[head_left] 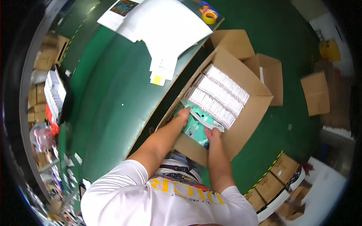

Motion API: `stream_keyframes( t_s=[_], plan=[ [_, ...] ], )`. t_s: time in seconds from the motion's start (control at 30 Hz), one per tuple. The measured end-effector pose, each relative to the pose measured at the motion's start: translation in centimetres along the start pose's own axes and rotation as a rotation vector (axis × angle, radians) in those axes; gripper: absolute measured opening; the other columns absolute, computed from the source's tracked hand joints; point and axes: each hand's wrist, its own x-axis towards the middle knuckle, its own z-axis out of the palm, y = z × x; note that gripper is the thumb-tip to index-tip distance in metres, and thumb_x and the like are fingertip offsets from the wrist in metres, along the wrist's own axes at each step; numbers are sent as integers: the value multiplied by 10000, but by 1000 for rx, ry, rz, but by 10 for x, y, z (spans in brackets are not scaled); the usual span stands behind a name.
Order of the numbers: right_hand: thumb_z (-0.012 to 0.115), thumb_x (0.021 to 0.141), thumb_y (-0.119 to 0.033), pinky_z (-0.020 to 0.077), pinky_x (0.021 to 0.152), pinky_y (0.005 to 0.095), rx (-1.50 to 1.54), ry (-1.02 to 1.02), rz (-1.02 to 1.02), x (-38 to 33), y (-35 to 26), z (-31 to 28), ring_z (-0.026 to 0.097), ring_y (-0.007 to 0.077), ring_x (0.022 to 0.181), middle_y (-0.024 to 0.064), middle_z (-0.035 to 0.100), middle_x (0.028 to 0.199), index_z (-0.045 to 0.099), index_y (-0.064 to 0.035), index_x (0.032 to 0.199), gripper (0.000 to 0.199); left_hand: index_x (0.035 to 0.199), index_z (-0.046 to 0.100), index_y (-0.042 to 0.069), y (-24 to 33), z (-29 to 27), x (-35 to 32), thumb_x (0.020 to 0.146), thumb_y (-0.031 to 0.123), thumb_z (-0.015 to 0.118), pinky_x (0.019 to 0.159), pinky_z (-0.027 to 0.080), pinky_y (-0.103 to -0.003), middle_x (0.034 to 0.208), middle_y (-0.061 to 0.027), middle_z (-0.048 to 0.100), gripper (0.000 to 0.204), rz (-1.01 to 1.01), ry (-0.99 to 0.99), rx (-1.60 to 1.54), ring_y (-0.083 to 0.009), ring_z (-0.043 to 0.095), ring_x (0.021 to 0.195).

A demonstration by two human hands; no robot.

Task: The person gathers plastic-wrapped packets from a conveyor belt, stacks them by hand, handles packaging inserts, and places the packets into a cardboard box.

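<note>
An open cardboard box [247, 124] stands beside a green table [113, 98], packed with rows of small white cartons [220, 94]. At its near end lie flat teal-and-white packages [196, 126]. My left hand [183, 113] reaches into the box and rests on the left edge of the top teal package. My right hand [213, 133] grips the package's right end with the fingers curled over it. Both forearms come up from below.
White paper sheets [166, 26] and small labels lie at the table's far end, with a yellow tape roll [209, 16] beyond. Empty cardboard boxes [315, 92] sit on the green floor at right. Stacked cartons [277, 180] stand at lower right, and shelving clutter [49, 98] at left.
</note>
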Motion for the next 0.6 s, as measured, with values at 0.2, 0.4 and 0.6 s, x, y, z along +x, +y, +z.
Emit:
stream_keyframes(
  t_s=[0.2,0.4,0.6],
  plan=[
    [304,934,-75,545,863,491,130,-26,-34,22,-5,-28,611,377,1025,213,583,1158,449,-63,1277,373,1103,643,-16,26,13,-72,832,404,625,862,496,-377,1057,-191,669,499,469,-113,593,-302,644,977],
    [267,956,-63,569,814,474,-7,35,-15,6,-12,-15,630,370,1002,211,606,1129,457,-56,1264,362,893,672,22,113,-60,-148,851,232,683,597,510,-290,756,-63,678,214,944,-529,56,-135,637,654],
    [252,962,-52,558,834,527,193,-80,-28,16,-9,-22,618,414,1004,250,584,1149,447,24,1250,356,982,650,66,186,-125,-73,714,411,751,845,498,-400,1020,-165,624,448,947,615,671,-314,620,938]
  ],
)
